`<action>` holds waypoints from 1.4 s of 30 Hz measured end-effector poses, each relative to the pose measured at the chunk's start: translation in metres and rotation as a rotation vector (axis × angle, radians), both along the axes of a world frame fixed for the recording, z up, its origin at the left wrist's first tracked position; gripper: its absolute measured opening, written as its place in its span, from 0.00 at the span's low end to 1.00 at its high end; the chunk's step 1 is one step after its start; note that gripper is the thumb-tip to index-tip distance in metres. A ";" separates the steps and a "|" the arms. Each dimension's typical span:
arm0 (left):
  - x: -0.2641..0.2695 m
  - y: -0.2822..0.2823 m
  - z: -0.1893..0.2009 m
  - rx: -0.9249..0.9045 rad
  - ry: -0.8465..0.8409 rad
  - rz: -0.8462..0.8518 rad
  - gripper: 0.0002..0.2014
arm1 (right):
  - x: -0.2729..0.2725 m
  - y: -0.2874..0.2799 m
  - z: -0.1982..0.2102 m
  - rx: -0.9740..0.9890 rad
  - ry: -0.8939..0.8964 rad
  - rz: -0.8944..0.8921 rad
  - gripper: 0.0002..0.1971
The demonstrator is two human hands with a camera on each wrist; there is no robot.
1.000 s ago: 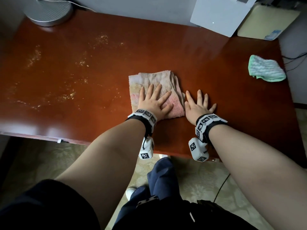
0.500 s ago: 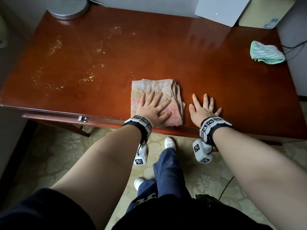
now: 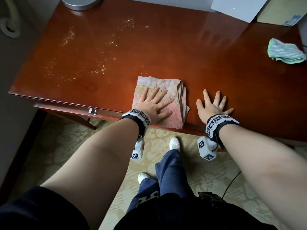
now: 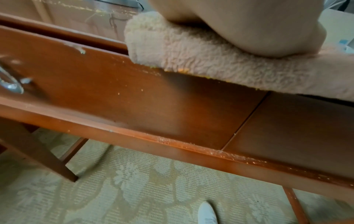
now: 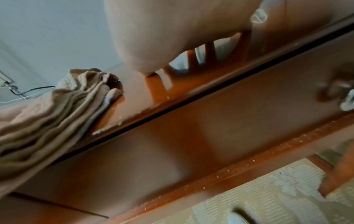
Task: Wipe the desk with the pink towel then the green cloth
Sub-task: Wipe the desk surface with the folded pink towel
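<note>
A folded pink towel (image 3: 172,90) lies at the front edge of the red-brown desk (image 3: 174,52), its near edge hanging slightly over. My left hand (image 3: 154,103) presses flat on it with fingers spread. The towel (image 4: 220,60) fills the top of the left wrist view, under my palm. My right hand (image 3: 212,105) lies flat on the bare desk just right of the towel, fingers spread, holding nothing. The towel's layered folds (image 5: 46,115) show in the right wrist view. A green cloth (image 3: 285,52) lies crumpled at the desk's far right edge.
Pale crumbs (image 3: 69,63) are scattered across the desk's left half. A round grey base (image 3: 81,2) stands at the back left, a white device (image 3: 237,7) and a cream box (image 3: 280,15) at the back right. A drawer with a metal knob (image 3: 93,112) sits under the front edge.
Both hands and the pink towel have slid back toward the desk's front edge; the towel's near edge now reaches it. The view has shifted back and left.
</note>
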State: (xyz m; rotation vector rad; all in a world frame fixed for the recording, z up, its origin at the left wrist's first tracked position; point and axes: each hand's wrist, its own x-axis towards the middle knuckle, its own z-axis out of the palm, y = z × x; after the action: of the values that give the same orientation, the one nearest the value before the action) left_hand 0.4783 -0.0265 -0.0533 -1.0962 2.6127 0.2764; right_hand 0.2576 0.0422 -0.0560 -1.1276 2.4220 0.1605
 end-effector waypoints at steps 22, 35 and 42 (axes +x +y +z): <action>-0.062 -0.134 0.003 -0.034 -0.030 -0.060 0.28 | -0.040 -0.124 0.003 0.046 -0.021 0.040 0.36; -0.106 -0.231 0.010 -0.022 -0.085 -0.141 0.28 | -0.086 -0.231 0.011 0.059 -0.025 0.128 0.34; -0.122 -0.282 0.008 -0.049 -0.088 -0.122 0.28 | -0.097 -0.271 0.010 0.062 -0.012 0.144 0.34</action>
State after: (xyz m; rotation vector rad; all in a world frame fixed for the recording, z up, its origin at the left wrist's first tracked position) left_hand 0.3566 -0.3086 -0.0450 -0.9375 2.6066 0.1354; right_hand 0.1602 -0.2289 -0.0457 -1.2708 2.3086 0.2715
